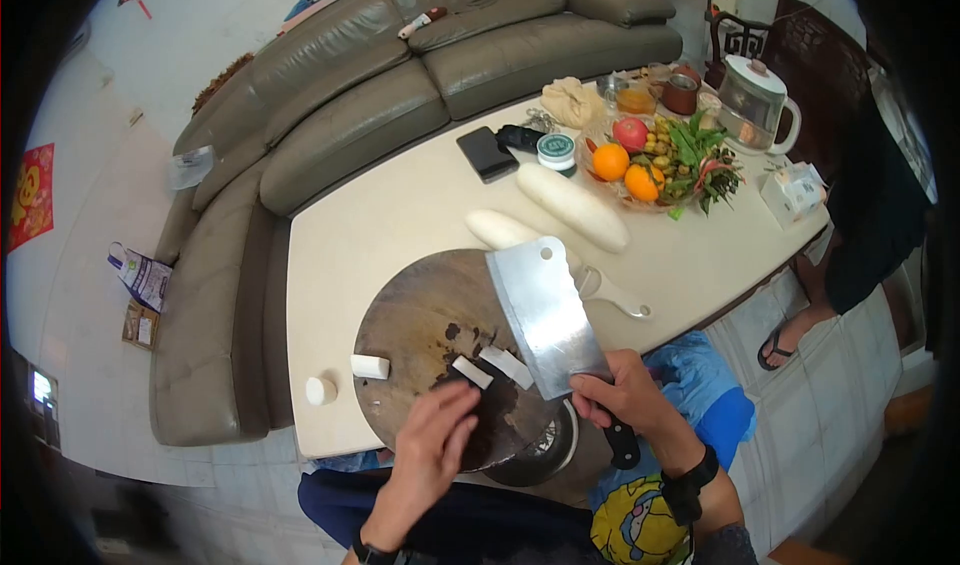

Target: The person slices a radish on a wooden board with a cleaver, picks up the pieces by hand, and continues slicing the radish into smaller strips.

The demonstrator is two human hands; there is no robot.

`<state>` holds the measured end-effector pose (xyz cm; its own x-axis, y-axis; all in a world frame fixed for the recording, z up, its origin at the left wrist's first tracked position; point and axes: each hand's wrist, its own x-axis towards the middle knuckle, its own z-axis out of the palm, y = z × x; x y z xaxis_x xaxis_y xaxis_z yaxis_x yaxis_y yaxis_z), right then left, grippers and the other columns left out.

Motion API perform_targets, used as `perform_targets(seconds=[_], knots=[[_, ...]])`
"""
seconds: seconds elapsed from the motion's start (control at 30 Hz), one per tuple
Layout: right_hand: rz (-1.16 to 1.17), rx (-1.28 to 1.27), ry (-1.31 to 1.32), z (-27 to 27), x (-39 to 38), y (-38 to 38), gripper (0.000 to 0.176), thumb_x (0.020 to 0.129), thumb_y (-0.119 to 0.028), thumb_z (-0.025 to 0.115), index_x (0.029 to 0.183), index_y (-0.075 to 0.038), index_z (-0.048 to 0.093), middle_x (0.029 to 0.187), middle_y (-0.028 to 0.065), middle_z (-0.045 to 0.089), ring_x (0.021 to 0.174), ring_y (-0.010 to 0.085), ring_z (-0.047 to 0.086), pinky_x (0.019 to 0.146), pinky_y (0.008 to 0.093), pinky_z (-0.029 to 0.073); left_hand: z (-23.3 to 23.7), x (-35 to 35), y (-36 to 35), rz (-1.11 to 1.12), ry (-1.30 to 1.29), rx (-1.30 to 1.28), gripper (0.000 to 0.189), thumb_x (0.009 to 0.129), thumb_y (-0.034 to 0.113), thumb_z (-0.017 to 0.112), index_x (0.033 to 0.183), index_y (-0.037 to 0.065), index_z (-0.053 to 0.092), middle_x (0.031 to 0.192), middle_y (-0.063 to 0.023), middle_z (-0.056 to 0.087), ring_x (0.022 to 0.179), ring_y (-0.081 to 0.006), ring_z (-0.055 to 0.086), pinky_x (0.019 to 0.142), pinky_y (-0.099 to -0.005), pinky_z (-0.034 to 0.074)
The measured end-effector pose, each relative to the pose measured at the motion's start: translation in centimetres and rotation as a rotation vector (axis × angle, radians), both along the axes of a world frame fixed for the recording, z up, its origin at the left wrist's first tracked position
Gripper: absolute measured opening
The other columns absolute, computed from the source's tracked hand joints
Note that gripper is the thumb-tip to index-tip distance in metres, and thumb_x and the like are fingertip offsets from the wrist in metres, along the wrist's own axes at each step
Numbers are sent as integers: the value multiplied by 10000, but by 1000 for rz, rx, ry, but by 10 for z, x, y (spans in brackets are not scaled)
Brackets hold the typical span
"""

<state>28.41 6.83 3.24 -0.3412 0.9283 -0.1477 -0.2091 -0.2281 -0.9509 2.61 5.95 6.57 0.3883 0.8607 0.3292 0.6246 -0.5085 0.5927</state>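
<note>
My right hand (625,397) is closed round the black handle of a cleaver (545,315), its broad blade raised over the right side of a round wooden chopping board (420,300). Fingers loosely bent and slightly apart, my left hand (437,437) is over the board's near edge. Its fingertips are close to a cut white radish piece (472,372). Flat radish slices (507,366) lie just right of that piece, beside the blade. A thicker radish chunk (370,367) rests at the board's left edge.
Beyond the board lie two whole white radishes (572,207) (500,229) and a peeler (615,293). A radish end (321,391) sits on the table (335,255). Farther back are a phone (487,153), a fruit bowl (655,200) and a glass kettle (752,110). A person's leg (825,300) stands at right.
</note>
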Motion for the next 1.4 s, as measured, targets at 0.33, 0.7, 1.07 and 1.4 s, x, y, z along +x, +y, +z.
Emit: perform_targets(seconds=[0.33,0.7,1.07,1.4], knots=[[-31,-15,-196,11,-6,-9,181,877,-82,560,717,2,555,559,27,550,412,60,447,401,221,358,-28,-10,44,-161,232,92,250,767,5,676,1011,35,631,995,-108,603,893,-300,558,772,-379,458],[-112,-3,-108,-12,-13,-3,214,912,-100,547,722,-2,561,590,30,556,439,62,469,414,217,362,-16,-33,21,-199,205,-36,217,744,0,682,950,63,659,950,-93,598,862,-283,563,744,-379,442],[-225,-54,-78,-9,-6,-4,197,911,-99,558,738,-5,567,606,32,563,447,63,475,417,213,360,-20,24,55,-156,230,66,323,774,20,664,1094,30,626,1083,-125,596,1000,-300,550,831,-376,451],[-193,-12,-67,-7,-3,-7,176,911,-91,546,758,-6,552,608,31,562,448,67,472,413,215,356,-26,15,55,-120,333,205,393,682,-8,610,1071,41,627,940,-104,587,886,-263,557,765,-356,421]])
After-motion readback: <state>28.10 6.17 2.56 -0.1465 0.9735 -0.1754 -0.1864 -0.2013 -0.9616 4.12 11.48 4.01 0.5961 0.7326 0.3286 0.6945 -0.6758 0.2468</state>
